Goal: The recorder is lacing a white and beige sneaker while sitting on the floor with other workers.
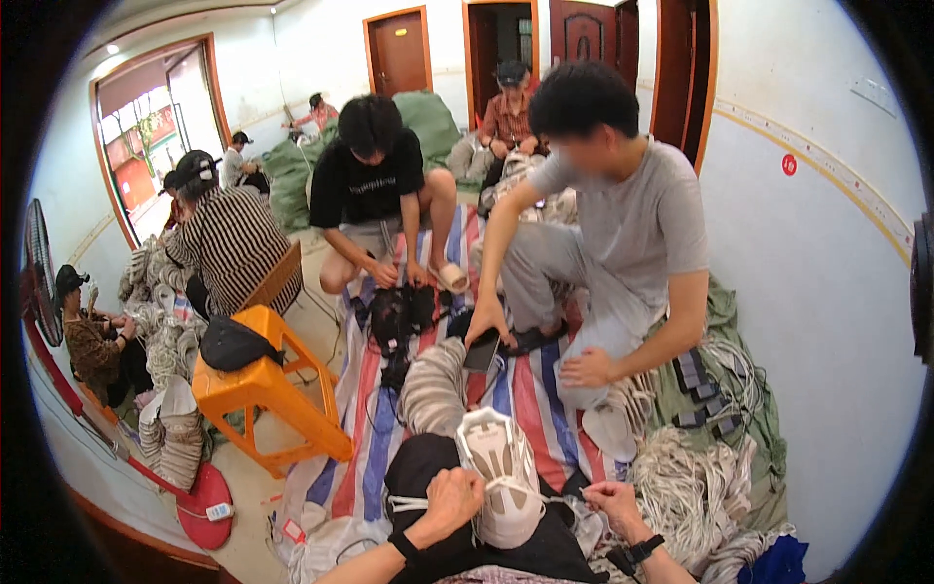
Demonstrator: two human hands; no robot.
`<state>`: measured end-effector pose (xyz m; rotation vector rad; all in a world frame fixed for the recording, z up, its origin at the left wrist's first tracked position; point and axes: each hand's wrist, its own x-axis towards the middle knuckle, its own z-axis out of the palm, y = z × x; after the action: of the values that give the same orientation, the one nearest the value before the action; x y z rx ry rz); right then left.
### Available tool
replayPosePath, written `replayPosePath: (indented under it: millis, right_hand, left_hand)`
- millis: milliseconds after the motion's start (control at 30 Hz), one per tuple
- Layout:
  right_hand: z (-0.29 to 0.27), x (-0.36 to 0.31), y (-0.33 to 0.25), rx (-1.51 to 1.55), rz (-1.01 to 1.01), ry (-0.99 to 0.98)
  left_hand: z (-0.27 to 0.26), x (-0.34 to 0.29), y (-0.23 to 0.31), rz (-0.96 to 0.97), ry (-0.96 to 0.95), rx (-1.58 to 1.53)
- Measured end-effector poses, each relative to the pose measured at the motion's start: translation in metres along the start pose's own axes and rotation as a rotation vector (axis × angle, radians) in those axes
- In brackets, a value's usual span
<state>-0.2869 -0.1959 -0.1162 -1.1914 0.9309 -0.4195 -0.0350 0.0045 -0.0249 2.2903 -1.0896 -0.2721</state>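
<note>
A white and beige shoe upper [506, 521] rests upright on my dark-clothed lap, its toe end toward me. Left of it, my left hand [454, 498] is closed in a fist round a white shoelace [409, 503], whose loose end sticks out to the left. Across the upper runs the lace, reaching out toward my right hand [615, 504]. The right thumb and fingers are pinched together on it, apart from the upper, though the lace is thin and hard to see there. Just beyond the upper lies a curved stack of similar beige uppers [433, 384].
A person in grey [623, 214] squats ahead right, holding a dark flat object; another in black [375, 185] handles black items. An orange stool [263, 380] with a black cap stands left. White laces [681, 487] heap at right on green sheeting. Striped sheeting [365, 467] covers the floor.
</note>
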Motion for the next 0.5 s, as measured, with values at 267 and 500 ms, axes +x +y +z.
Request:
replayPosePath:
  millis: [267, 500]
  right_hand:
    - [0.040, 0.004, -0.051, -0.076, -0.078, -0.113]
    - [0.068, 0.004, -0.073, -0.100, -0.088, -0.177]
  left_hand:
    - [-0.019, 0.000, -0.003, 0.067, -0.098, -0.123]
    - [-0.008, 0.010, -0.018, 0.037, -0.121, -0.161]
